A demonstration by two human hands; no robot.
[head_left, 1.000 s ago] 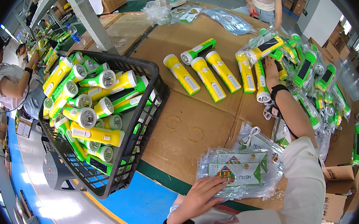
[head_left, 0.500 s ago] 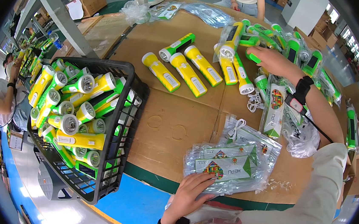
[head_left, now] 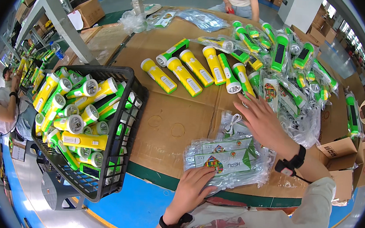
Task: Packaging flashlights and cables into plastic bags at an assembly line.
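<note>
My left hand lies with fingers stretched out on a stack of clear plastic bags holding printed green-and-white cards. My right hand reaches over the cardboard table top, fingers apart, at a bit of white cable that they partly cover. Just beyond it, a row of loose yellow-and-green flashlights lies on the cardboard. One bagged flashlight rests behind that row. Another coiled white cable sits at the far end of the bag stack.
A black plastic crate heaped with flashlights stands at the left. Many bagged flashlights are piled at the far right. Open cardboard boxes stand beside the table at the right. A person is across the table, another far left.
My right hand has come back from the bagged pile toward the white cable, letting go of a green flashlight. The bagged flashlight on top now lies farther back. My left hand stays put.
</note>
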